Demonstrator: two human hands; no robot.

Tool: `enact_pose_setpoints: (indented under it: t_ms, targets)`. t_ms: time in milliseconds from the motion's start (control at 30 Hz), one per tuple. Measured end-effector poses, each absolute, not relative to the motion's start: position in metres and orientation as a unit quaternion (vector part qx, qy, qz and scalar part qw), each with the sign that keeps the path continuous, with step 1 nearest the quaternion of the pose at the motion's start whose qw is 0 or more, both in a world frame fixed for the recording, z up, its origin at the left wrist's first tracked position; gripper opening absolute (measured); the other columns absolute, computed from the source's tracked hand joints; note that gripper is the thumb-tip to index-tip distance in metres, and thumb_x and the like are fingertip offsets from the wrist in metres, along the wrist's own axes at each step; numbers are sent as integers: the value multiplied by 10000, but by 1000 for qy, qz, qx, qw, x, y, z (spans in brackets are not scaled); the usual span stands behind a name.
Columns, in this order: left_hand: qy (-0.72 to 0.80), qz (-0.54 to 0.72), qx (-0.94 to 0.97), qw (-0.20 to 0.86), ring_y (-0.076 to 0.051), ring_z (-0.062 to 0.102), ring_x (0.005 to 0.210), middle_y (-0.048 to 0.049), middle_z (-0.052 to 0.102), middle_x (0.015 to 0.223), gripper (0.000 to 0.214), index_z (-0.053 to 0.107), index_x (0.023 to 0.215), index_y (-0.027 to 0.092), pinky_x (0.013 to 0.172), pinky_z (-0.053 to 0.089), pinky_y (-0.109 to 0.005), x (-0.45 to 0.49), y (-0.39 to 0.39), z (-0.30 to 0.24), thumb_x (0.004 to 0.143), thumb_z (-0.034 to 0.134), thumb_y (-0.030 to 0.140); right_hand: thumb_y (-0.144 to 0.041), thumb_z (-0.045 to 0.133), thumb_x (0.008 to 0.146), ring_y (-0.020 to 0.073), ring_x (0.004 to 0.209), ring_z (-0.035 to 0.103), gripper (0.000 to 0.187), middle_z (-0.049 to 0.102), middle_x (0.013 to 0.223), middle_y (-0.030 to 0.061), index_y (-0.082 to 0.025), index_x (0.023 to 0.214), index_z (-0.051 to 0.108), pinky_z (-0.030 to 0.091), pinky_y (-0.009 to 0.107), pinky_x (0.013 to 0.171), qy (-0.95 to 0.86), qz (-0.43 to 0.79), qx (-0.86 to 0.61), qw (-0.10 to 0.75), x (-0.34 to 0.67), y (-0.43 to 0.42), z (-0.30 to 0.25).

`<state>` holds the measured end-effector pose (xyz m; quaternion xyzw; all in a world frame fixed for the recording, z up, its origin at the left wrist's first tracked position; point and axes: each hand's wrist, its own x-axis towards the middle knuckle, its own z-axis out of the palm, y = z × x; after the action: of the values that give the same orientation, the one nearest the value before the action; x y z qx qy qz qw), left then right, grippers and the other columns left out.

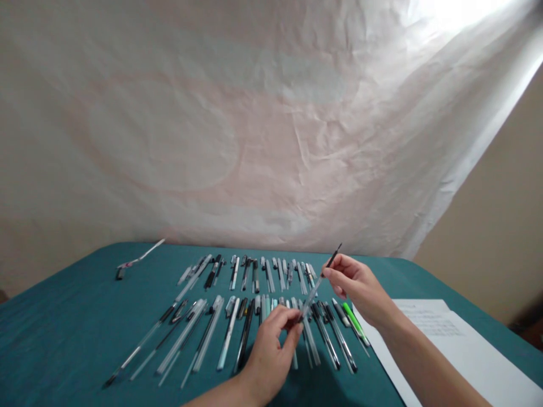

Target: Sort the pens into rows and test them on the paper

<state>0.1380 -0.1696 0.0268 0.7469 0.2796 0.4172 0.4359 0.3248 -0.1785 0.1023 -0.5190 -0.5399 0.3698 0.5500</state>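
Observation:
Both my hands hold one thin pen [317,285] tilted above the table. My left hand [271,353] pinches its lower end between thumb and fingertips. My right hand [356,285] pinches it nearer the dark upper tip. Below them several pens lie in two rows on the teal tablecloth [63,328]: a far row [254,272] and a near row [229,333]. A green pen [353,319] lies at the right end of the near row, just under my right wrist.
A white printed sheet of paper [449,350] lies at the table's right. A separate pen [138,261] lies alone at the far left. A creased white cloth [254,124] hangs behind the table.

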Motion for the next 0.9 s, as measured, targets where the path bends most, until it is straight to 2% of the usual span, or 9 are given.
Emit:
enact_pose_setpoints:
  t_ms: [133, 300, 700, 800, 900]
  targets:
    - [280, 411, 751, 435, -155, 532, 847, -44, 570, 880, 194, 599, 925, 174, 770, 417, -264, 137, -170, 27, 843, 445, 258, -364, 608, 727, 49, 442, 357, 234, 413, 537, -67, -164, 719, 488, 284, 174, 409, -580, 373, -529, 495, 321, -178, 99]
    - [278, 410, 749, 439, -151, 530, 839, -41, 564, 872, 198, 596, 947, 177, 759, 415, -253, 138, -169, 27, 842, 446, 252, -373, 584, 745, 48, 438, 349, 235, 404, 517, -70, -160, 720, 490, 263, 168, 406, -608, 383, -529, 452, 319, -178, 97]
    - [280, 418, 744, 439, -154, 531, 814, -38, 565, 860, 183, 587, 922, 183, 739, 415, -255, 139, -167, 22, 834, 450, 265, -430, 575, 744, 53, 457, 390, 294, 447, 566, -48, -143, 794, 546, 297, 172, 418, -624, 387, -527, 428, 331, -183, 108]
    - [287, 418, 743, 436, -151, 527, 820, -35, 561, 865, 163, 575, 906, 182, 749, 411, -255, 139, -167, 23, 830, 455, 263, -452, 538, 760, 69, 460, 413, 326, 461, 540, -41, -133, 816, 567, 326, 186, 434, -622, 341, -559, 430, 353, -172, 101]
    - [298, 410, 748, 429, -145, 519, 811, -25, 550, 846, 154, 564, 885, 186, 752, 402, -256, 139, -168, 23, 837, 445, 271, -445, 478, 787, 94, 457, 444, 328, 492, 537, -24, -134, 813, 576, 361, 210, 443, -611, 223, -628, 427, 386, -151, 76]
